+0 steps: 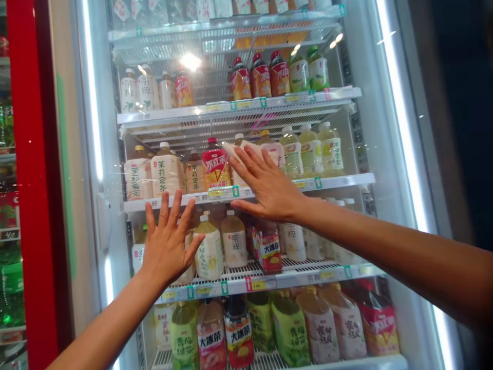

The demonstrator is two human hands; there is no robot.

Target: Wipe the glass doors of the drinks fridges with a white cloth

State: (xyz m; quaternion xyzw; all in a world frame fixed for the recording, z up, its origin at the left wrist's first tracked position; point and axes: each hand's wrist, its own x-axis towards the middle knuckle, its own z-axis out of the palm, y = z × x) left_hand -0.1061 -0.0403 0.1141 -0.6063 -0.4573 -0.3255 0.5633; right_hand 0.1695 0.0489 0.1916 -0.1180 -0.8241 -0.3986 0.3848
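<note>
- Cloth (231,149): plain white
- Red-capped bottle (216,165) above the left hand's level: red label, white characters, yellow toward the bottom
- Yellow-capped bottle (137,174) and white-capped bottle (165,172): pale labels, dark green characters
- Wrapped bottle (290,329) low down: green, with darker green characters
- Shelf edge (346,179): white
- Arrow tag (235,191): teal
- Upright panel (34,180) at far left: red
- Light strip (92,92): white

Left forearm (111,313) extends upward from the lower left. Left hand (166,252): back toward the viewer, fingers spread and pointing up, thumb angled right. Right forearm (370,236) enters from the right. Right hand (274,191): positioned higher, fingers fanned up-left, thumb pointing left.
</note>
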